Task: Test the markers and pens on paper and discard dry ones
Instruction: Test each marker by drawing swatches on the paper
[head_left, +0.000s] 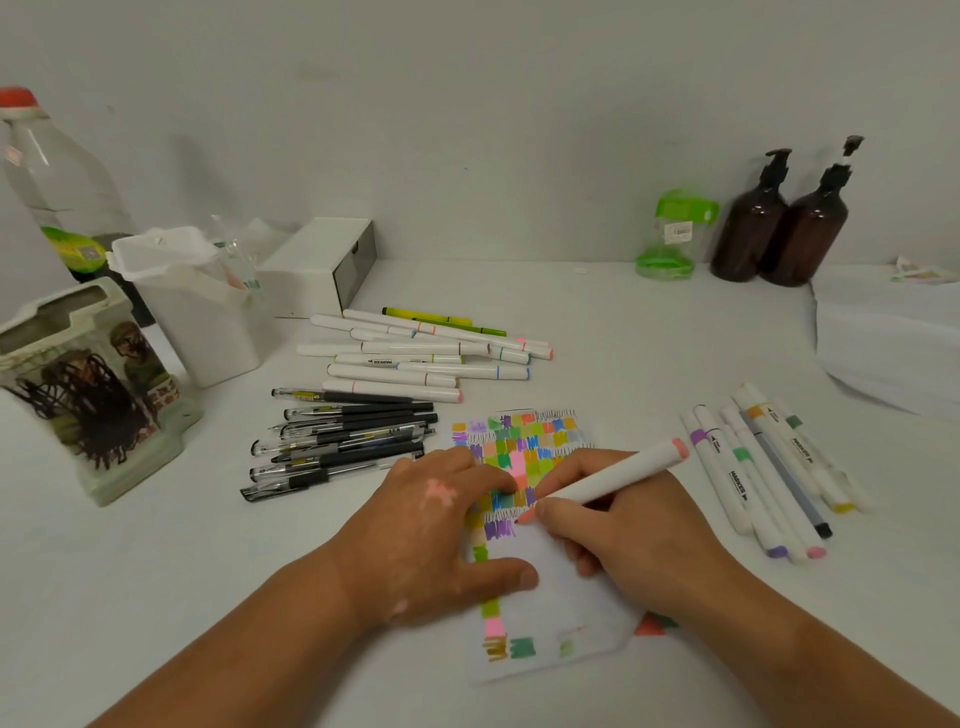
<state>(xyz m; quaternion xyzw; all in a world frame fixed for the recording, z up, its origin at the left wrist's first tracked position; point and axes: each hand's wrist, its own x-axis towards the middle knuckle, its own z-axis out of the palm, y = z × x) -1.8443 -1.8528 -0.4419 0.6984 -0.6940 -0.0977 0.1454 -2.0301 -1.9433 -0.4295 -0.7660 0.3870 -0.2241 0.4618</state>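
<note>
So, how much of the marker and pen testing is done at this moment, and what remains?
Much looks done: the paper is largely filled with colour swatches and pen scribbles. In hand: the right hand holds a pink marker with its tip on the paper, while the left hand pins the sheet. Which piles are still untested I cannot tell: markers, black pens, more markers.

marker (605, 480): white, salmon tip on paper (566, 597) | paper: swatch-covered, flat
</note>
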